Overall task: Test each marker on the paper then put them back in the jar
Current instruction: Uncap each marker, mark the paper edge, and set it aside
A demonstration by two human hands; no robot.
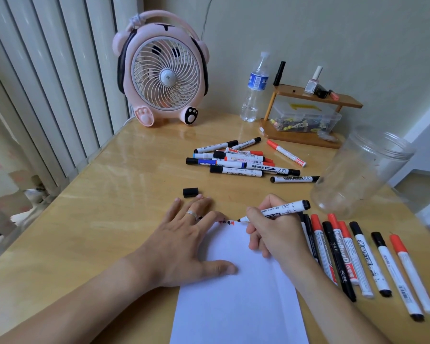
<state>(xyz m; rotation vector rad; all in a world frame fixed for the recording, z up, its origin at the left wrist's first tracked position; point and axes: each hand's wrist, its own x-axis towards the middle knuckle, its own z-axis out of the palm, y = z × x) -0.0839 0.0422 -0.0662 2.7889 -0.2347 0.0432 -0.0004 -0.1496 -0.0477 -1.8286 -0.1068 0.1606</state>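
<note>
Right hand (271, 234) grips uncapped marker (282, 209), tip at paper (241, 289) top edge, testing. Left hand (184, 242) flat, fingers straight, pinning paper. Cap (190, 192) beyond paper. Jar (363, 170) right of paper, empty for returns.

Wood table (134, 157), pale wall (333, 33), vert. blinds (47, 83)

Soft daylight, tabletop (124, 175) glare, edges warped.
</note>
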